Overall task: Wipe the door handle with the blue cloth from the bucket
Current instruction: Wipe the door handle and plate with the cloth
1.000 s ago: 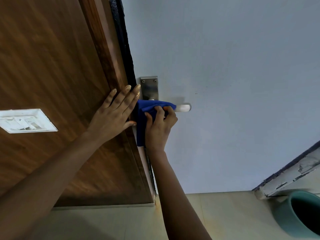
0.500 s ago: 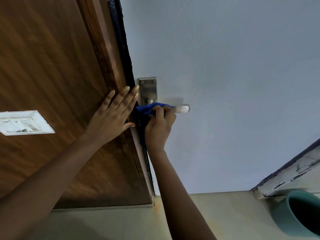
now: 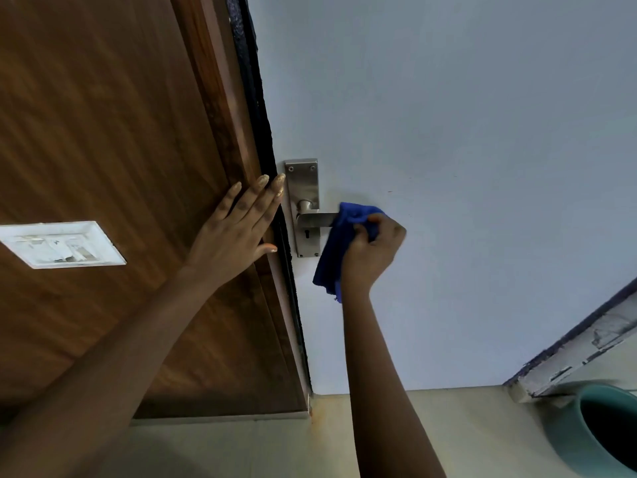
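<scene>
Handle between my two hands, frame to its left.

My left hand [image 3: 238, 232] lies flat on the wooden frame [image 3: 220, 108]; right of it the door handle [image 3: 315, 219] juts from its plate [image 3: 305, 188], my right hand [image 3: 374, 250] pressing the cloth [image 3: 336, 250] on its outer end. Switch plate [image 3: 62, 244] far left, bucket [image 3: 593, 432] on the floor [image 3: 482, 436] lower right.

Brushed-metal lever door handle [image 3: 315, 219] on its rectangular backplate projects rightward from the pale door, outer end wrapped in a bunched deep-blue cloth [image 3: 339, 246] that hangs below it; teal round bucket [image 3: 586, 432] stands at lower right, well apart.
</scene>
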